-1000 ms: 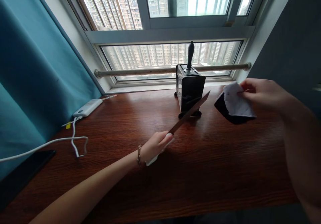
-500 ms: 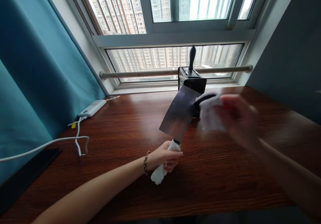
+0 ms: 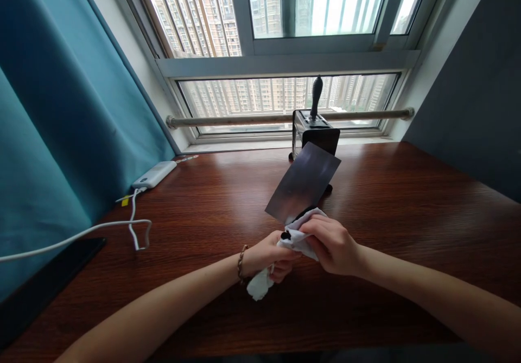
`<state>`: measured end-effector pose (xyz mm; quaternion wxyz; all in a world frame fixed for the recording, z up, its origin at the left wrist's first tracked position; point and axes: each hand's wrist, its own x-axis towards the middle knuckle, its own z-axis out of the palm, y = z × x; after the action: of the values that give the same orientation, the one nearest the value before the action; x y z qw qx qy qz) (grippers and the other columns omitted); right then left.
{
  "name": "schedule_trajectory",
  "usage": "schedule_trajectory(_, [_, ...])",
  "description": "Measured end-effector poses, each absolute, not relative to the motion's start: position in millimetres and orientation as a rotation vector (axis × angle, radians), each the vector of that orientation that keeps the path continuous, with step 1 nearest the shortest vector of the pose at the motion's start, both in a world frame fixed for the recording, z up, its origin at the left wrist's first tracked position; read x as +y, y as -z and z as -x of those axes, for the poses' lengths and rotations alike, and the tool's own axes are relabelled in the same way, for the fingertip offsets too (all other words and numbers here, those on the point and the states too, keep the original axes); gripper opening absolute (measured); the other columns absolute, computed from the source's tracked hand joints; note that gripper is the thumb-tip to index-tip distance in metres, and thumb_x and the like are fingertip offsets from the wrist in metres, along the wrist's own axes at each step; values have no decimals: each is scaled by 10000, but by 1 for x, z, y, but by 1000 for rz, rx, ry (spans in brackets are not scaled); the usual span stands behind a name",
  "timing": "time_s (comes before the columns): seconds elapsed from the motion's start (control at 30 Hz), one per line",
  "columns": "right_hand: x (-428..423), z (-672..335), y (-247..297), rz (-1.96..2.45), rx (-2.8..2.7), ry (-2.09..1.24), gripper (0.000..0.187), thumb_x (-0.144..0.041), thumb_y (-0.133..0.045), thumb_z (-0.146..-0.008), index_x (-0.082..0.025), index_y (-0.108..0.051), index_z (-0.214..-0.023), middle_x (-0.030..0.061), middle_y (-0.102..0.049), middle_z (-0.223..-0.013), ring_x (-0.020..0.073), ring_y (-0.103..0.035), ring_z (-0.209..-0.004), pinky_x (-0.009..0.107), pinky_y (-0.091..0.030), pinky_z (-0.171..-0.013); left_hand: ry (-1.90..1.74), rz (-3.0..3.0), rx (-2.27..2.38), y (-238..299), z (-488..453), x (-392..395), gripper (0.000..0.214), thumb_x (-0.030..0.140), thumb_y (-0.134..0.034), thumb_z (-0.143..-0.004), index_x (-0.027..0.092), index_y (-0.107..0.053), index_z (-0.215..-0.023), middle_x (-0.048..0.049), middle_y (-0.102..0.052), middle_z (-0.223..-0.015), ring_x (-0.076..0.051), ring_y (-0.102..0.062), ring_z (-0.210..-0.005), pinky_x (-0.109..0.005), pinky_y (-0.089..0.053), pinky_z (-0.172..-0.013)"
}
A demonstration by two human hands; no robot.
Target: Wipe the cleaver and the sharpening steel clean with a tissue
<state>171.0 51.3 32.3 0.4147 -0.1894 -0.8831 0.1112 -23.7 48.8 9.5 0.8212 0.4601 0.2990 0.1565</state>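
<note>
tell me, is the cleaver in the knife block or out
Out: the left hand holds the cleaver in front of the knife block, the right hand holding a cloth at its base.

Worktop [image 3: 407, 216] runs full width below window [image 3: 285, 97]. Rail [image 3: 228, 119] along window foot, behind worktop. Knife block [image 3: 315, 135] at rear centre, just before rail; handle [image 3: 316, 90] stands in its top. Cleaver [image 3: 303, 183] before block, blade tilted up and away. Left hand [image 3: 268, 257] at centre front, closed round cleaver's grip. Right hand [image 3: 331, 243] just right of it, pinching cloth [image 3: 299, 233] at blade's base. Power bank [image 3: 154, 174] rear left; cable [image 3: 101, 228] leads from it forward and left. Slab [image 3: 44, 281] at front left. Curtain [image 3: 61, 108] left of worktop, wall [image 3: 468, 81] right.
</note>
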Motion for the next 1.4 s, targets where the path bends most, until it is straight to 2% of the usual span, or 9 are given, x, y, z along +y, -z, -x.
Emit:
schedule_trajectory(0.13, [53,-172,-29,486,-2220,-225,182,-107,-448,-771,-149,-501,-939,62,-577,-810,139,-499,-749,300,-459,-690,-309,-962,616,-9,26,51,433,398,-711,-700,184,-347,-604,93,-288,-432,-42,-257,-355,-187,-196,-346])
schedule_trajectory(0.3, [47,-168,-23,417,-2327,167,313,-89,-468,-761,-80,-513,-1070,92,-613,-1003,185,-525,-932,331,-484,-870,-241,-914,577,-8,28,56,471,403,-719,-679,189,-315,-566,92,-258,-433,-36,-219,-351,-181,-151,-327])
schedule_trajectory(0.4, [42,-164,-21,499,-2318,243,334,-108,-478,-773,-64,-515,-1102,95,-612,-1054,193,-535,-994,323,-486,-908,-198,-899,561,-11,29,57,501,408,-713,-690,186,-293,-530,89,-237,-426,-28,-204,-347,-186,-126,-330])
schedule_trajectory(0.6, [40,-161,-27,638,-2305,357,251,-111,-461,-811,-81,-537,-1048,87,-626,-1018,168,-565,-988,278,-494,-896,-141,-877,543,-14,28,59,482,404,-676,-733,177,-302,-531,84,-249,-432,-27,-205,-345,-176,-136,-322])
schedule_trajectory(0.87, [69,-184,-56,1089,-2175,390,215,-233,-407,-878,-169,-551,-1025,42,-629,-1020,155,-550,-1012,257,-457,-869,-138,-908,555,-16,27,58,472,363,-668,-732,175,-288,-523,82,-259,-431,-27,-220,-345,-157,-175,-315])
schedule_trajectory(1.03, [81,-203,-77,1336,-2034,526,282,-294,-336,-901,-176,-556,-1033,63,-614,-1063,171,-559,-994,255,-425,-824,-123,-916,568,-15,27,57,446,343,-690,-712,179,-304,-561,86,-275,-446,-30,-222,-355,-150,-191,-316])
schedule_trajectory(1.2, [90,-216,-91,1607,-1960,626,324,-293,-264,-910,-166,-527,-1050,76,-631,-945,199,-585,-898,263,-370,-678,-94,-953,571,-18,25,56,461,342,-699,-702,178,-304,-528,85,-267,-421,-37,-248,-335,-160,-198,-310])
schedule_trajectory(1.3, [95,-220,-94,1715,-1941,529,330,-291,-240,-904,-161,-512,-1039,84,-631,-890,199,-598,-768,264,-313,-594,-88,-971,584,-19,24,55,468,358,-717,-681,180,-314,-525,88,-262,-417,-40,-254,-330,-167,-198,-311])
schedule_trajectory(1.4, [100,-223,-94,1763,-1927,366,328,-289,-229,-894,-139,-501,-996,108,-626,-843,206,-591,-734,257,-281,-566,-88,-979,592,-18,24,54,476,369,-737,-656,182,-319,-526,90,-264,-416,-41,-256,-327,-168,-195,-307])
